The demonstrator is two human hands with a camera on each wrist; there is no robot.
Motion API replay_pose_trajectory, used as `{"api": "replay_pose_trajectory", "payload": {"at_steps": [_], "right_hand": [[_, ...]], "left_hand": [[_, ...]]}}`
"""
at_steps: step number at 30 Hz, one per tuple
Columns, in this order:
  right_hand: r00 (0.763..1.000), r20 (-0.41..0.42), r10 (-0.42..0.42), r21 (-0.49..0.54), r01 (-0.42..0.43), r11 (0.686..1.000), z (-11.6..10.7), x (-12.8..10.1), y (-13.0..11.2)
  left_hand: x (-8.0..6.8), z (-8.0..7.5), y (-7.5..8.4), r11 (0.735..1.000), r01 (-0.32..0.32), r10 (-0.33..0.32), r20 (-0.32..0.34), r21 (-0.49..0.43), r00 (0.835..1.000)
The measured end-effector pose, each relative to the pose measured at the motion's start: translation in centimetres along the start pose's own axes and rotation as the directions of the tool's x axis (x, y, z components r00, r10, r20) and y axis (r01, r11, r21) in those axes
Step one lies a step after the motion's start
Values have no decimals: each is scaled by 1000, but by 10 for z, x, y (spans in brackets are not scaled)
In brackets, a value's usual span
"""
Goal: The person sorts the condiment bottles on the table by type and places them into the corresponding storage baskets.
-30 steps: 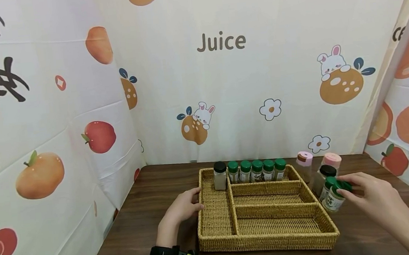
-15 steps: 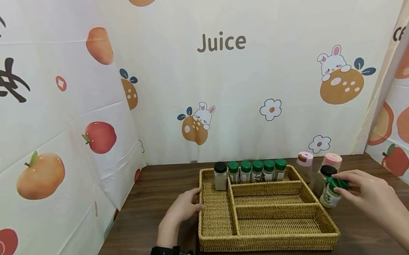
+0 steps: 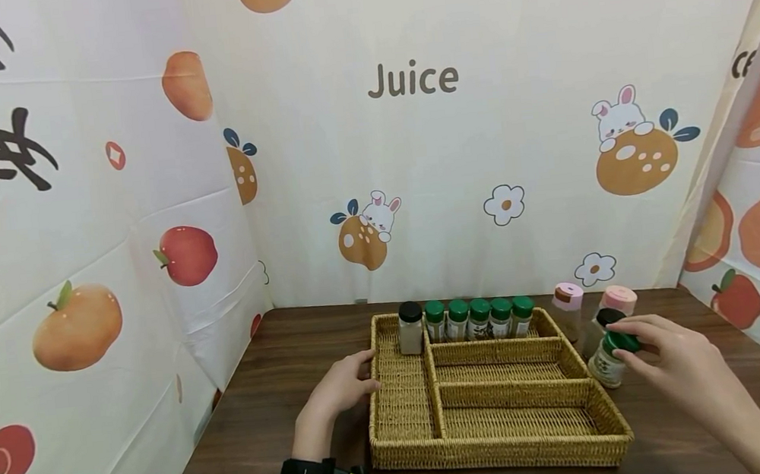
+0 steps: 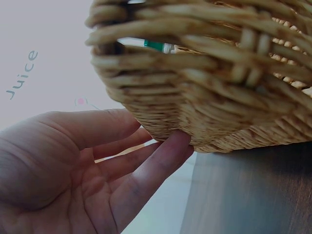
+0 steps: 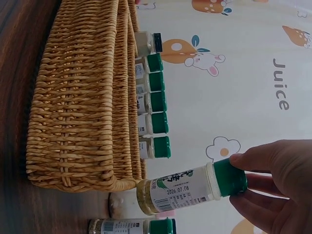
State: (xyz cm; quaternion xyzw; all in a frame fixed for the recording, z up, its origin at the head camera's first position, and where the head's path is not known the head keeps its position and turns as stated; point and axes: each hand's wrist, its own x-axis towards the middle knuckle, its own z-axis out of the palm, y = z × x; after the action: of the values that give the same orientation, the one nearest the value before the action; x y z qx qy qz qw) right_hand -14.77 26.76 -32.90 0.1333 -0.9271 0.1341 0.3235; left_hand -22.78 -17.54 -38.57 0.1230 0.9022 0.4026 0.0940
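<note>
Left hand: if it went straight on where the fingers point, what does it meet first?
Most likely the left side of the wicker basket. In the left wrist view, the left hand appears to touch it, leaving little or no gap, though depth is hard to judge.

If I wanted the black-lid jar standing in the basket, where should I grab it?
Probably by its black lid, coming straight down from above: the jar stands upright, its lid rises above the basket, and a divider runs close beside its body.
</note>
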Motion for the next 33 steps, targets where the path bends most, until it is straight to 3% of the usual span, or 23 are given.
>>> {"api": "replay_pose_trajectory", "payload": {"at_steps": [33], "right_hand": [[997,31,-77,-13,77,997,14,34,-7]], "left_hand": [[0,0,-1,1000,5,-5,0,-7,1000]]}}
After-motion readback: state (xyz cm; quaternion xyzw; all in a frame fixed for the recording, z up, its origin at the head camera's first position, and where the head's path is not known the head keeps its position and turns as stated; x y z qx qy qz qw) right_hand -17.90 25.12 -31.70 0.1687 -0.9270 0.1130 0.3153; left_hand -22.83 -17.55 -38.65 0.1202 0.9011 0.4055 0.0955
